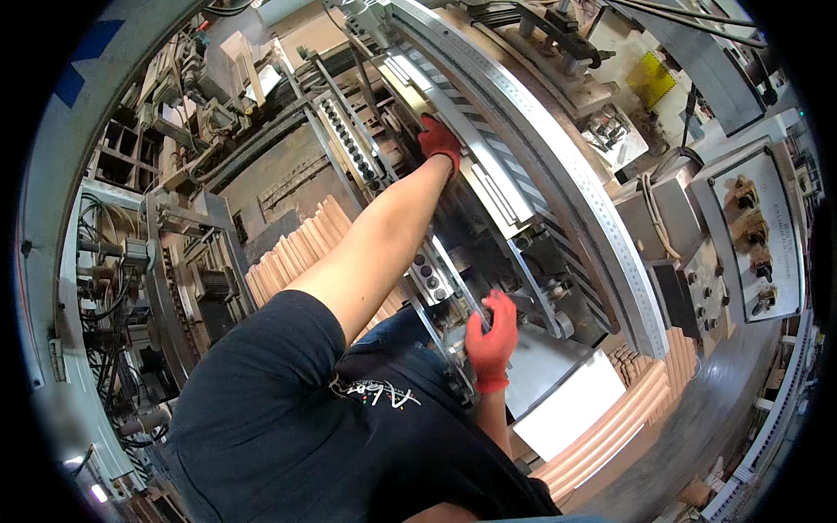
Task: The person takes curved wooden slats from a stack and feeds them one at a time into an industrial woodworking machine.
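My left hand point(439, 142), in a red glove, reaches far across the machine. Its fingers curl down beside a long metal guide with pale strips point(499, 193); whatever they grip is hidden. Nearer to me is my right hand point(493, 342), also red-gloved, with its thumb and fingers apart. A narrow metal rail point(458, 272) runs up to the right hand, and I see nothing held there. Between the hands lies a dark gap in the machine frame. A metal block with round black knobs point(431, 279) sits left of the rail.
Stacked wooden strips point(301, 248) lie under my left arm, and more wooden strips point(602, 436) lie at lower right beside a white board point(571, 405). A curved metal beam point(567, 166) crosses the right side. Beyond it stands a control box with knobs point(754, 235).
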